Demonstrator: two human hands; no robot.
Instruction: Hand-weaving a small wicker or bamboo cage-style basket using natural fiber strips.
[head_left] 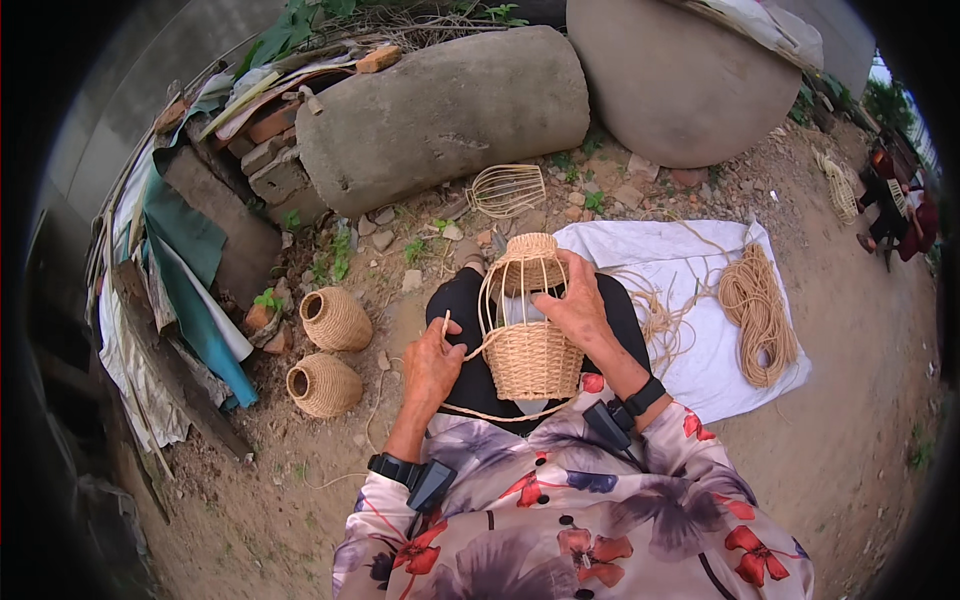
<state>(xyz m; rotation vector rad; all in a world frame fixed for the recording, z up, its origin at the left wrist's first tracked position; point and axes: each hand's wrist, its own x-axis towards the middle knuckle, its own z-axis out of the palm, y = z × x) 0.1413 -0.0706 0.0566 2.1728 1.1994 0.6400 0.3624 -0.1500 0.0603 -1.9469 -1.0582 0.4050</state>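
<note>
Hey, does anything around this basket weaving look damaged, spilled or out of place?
Nothing looks damaged. The half-woven basket sits upright between the left hand and right hand, its upper ribs bare. Two finished baskets lie tipped on the dirt, and loose strands sprawl over the white sheet beside a tidy coil.

Half-woven wicker basket (pixel 527 330) steadied on the lap by right hand (pixel 575 300) over its bare ribs; left hand (pixel 432 362) beside it pinching a cane strand (pixel 470 350).

Outdoor yard used as a weaving spot: bare dirt ground (pixel 830 440), concrete pipes (pixel 440 110) at top, rubble pile (pixel 250 140) upper left, cane coil (pixel 760 310) on white sheet (pixel 690 370).
</note>
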